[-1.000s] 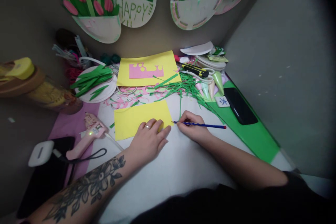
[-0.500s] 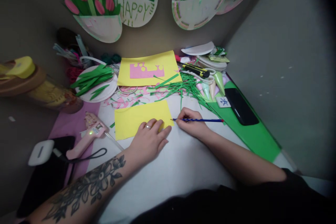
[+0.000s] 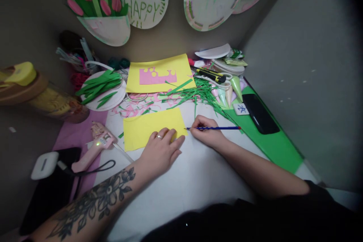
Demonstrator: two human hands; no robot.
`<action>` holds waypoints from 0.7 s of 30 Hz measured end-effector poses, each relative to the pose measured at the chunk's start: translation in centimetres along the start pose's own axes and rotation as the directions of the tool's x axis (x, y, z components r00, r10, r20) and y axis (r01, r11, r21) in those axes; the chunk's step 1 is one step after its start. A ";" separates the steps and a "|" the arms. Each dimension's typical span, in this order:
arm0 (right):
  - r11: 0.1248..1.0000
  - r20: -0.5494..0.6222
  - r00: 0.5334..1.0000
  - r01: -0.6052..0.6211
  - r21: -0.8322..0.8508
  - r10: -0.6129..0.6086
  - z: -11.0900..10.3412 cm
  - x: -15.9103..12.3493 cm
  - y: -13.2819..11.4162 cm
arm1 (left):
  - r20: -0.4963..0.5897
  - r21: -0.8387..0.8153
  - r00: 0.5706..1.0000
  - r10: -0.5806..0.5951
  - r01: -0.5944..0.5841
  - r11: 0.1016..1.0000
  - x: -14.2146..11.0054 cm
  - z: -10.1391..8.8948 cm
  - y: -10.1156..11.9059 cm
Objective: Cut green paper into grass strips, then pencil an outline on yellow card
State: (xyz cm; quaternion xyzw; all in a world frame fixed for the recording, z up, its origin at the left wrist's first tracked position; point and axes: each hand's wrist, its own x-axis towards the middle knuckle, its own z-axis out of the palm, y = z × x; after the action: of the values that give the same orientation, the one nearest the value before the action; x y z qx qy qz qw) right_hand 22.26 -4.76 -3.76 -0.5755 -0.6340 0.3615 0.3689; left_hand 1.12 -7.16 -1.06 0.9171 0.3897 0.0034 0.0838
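A yellow sheet of paper (image 3: 147, 124) lies on the white table covering. My left hand (image 3: 161, 149), a ring on one finger, rests flat with its fingers apart on the sheet's lower right part. To the right, my right hand (image 3: 206, 130) pinches a dark blue pencil (image 3: 227, 128) with a red end. The pencil lies almost level, its tip at the sheet's right edge; whether it touches the paper I cannot tell.
Behind lie a larger yellow sheet (image 3: 164, 59) with a pink cut-out piece (image 3: 150, 78), and green paper strips (image 3: 200, 90). A pink glue gun (image 3: 93, 147) and a tumbler (image 3: 53, 98) stand left. Scissors (image 3: 225, 83), a cutter (image 3: 210, 74) and a phone (image 3: 261, 113) are right.
Both hands, the pencil and the yellow sheet hold nearly the same places. The whole view has shifted very slightly.
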 end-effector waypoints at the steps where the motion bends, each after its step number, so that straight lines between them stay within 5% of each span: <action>1: 1.000 0.000 1.000 -0.001 -0.004 0.001 0.0 0.0 0.0 | 0.001 0.000 1.000 -0.001 0.001 1.000 0.0 0.0 0.0; 21: 1.000 0.056 0.998 0.011 0.025 -0.012 -0.2 -0.2 0.2 | 0.001 0.009 1.000 0.000 0.000 1.000 0.1 0.0 0.0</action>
State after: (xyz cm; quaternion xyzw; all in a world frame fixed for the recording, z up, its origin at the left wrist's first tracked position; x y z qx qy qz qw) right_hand 22.55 -4.94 -3.84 -0.5570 -0.6430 0.3831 0.3600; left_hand 1.17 -7.14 -1.06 0.9175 0.3897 0.0014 0.0801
